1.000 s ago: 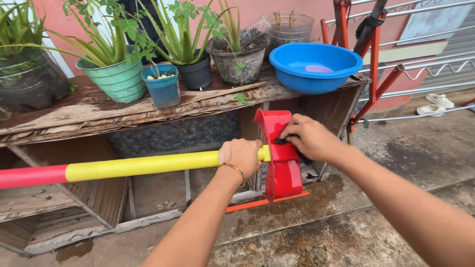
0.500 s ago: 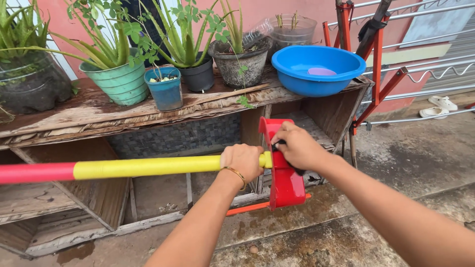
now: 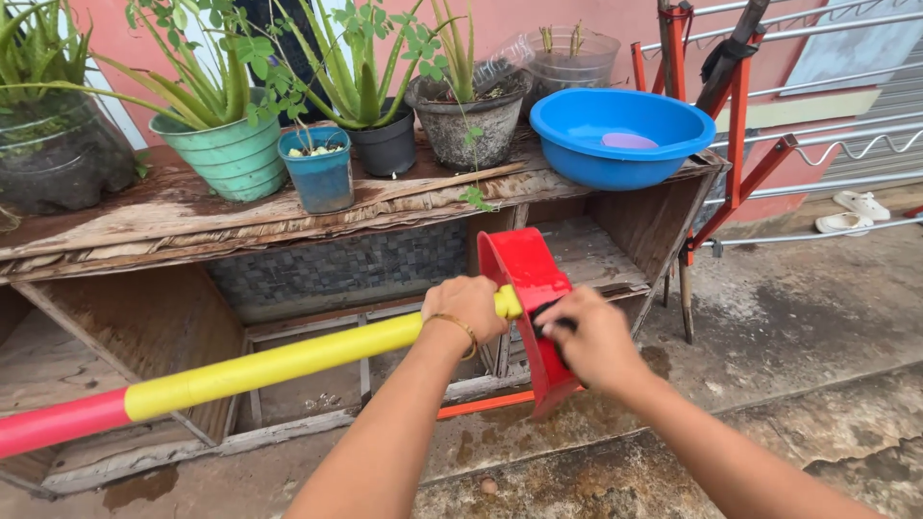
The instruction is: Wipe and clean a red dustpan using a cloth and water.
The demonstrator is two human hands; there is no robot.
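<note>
Fingers (image 3: 562, 322) of right hand (image 3: 594, 344) slid lower on red dustpan (image 3: 527, 274) — handle (image 3: 288, 363) tilted.

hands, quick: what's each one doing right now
Left hand: closed around the yellow handle near the red dustpan.
Right hand: closed on a small dark thing, pressed to the dustpan; what it is cannot be told.

Weathered wooden shelf (image 3: 173, 207) spans upper frame; on top: green ribbed pot (image 3: 234, 154), blue pot (image 3: 321, 171), grey pot (image 3: 466, 120), blue basin (image 3: 621, 135) at right.
</note>
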